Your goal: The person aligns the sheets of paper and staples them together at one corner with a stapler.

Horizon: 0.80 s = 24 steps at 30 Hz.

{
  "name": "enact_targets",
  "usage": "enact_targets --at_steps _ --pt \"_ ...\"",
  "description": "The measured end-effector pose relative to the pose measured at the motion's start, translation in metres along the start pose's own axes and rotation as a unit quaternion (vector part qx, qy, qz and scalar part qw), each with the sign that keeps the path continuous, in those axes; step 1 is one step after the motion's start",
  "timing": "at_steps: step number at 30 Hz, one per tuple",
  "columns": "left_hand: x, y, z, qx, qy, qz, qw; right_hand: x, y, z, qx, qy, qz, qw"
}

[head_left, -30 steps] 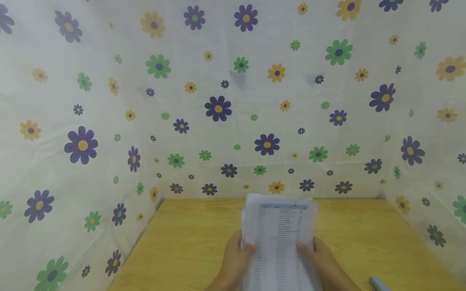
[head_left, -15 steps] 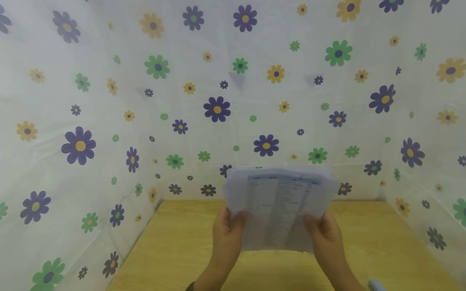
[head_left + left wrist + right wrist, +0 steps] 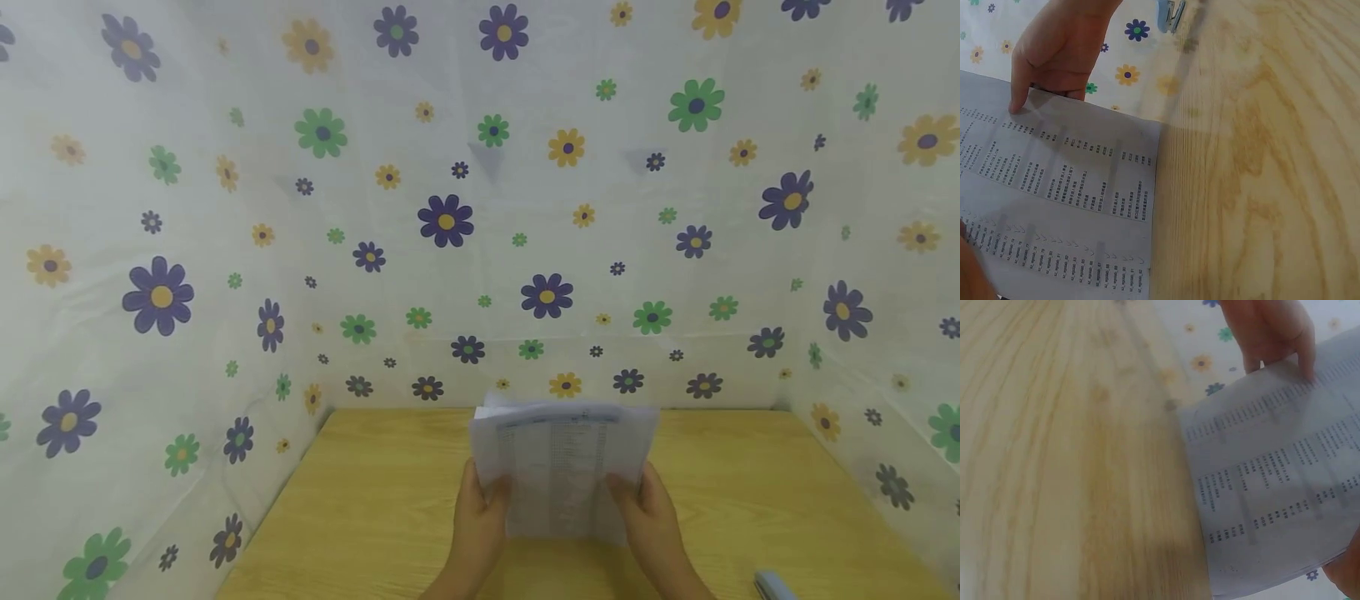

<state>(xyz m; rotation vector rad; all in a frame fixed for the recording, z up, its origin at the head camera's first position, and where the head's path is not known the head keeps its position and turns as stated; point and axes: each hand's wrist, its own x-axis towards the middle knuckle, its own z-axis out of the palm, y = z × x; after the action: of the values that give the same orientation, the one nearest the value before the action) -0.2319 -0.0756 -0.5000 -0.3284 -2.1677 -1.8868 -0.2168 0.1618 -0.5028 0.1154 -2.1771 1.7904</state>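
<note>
A stack of printed paper sheets [image 3: 562,475] stands nearly upright above the table, its faces covered with columns of small text. My left hand [image 3: 478,521] grips its left edge, thumb on the near face. On the opposite edge, my right hand [image 3: 654,521] holds it the same way. In the left wrist view, the right hand [image 3: 1063,53] pinches the far edge of the sheets [image 3: 1054,187]. The right wrist view shows the left hand [image 3: 1275,331] on the sheets [image 3: 1279,469]. The fingers behind the stack are mostly hidden.
A light blue stapler [image 3: 774,585] lies at the table's front right, cut off by the frame; the left wrist view also shows this stapler [image 3: 1170,15]. The wooden table [image 3: 375,492] is enclosed by a white flowered curtain [image 3: 510,192] at the back and sides.
Both hands lifted the stack from low at the front, raising it and tilting it, then lowered it toward the table. Its bottom edge now shows. The grip stays on both sides.
</note>
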Motion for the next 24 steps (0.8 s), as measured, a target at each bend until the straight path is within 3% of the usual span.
enact_targets --at_steps 4,7,12,16,19,24 --pt "0.007 0.008 0.000 0.014 0.010 0.010 0.9998 0.005 -0.008 0.000 -0.032 0.007 0.006 0.9995" --pt "0.014 0.022 -0.001 0.019 0.024 0.035 0.9989 0.010 -0.025 -0.001 -0.044 0.022 -0.022 0.9985" --pt "0.023 0.056 -0.005 -0.005 0.022 0.079 0.9966 0.020 -0.058 -0.006 -0.021 0.030 -0.099 0.9944" --pt "0.025 0.069 -0.005 -0.053 0.016 0.100 0.9935 0.023 -0.068 -0.009 0.023 0.020 -0.123 0.9920" --pt "0.026 0.059 -0.002 -0.048 0.031 0.081 0.9951 0.023 -0.057 -0.007 0.026 0.024 -0.093 0.9950" --pt "0.019 0.017 0.000 0.000 0.047 0.003 0.9989 0.014 -0.017 0.002 -0.035 0.028 -0.014 0.9989"
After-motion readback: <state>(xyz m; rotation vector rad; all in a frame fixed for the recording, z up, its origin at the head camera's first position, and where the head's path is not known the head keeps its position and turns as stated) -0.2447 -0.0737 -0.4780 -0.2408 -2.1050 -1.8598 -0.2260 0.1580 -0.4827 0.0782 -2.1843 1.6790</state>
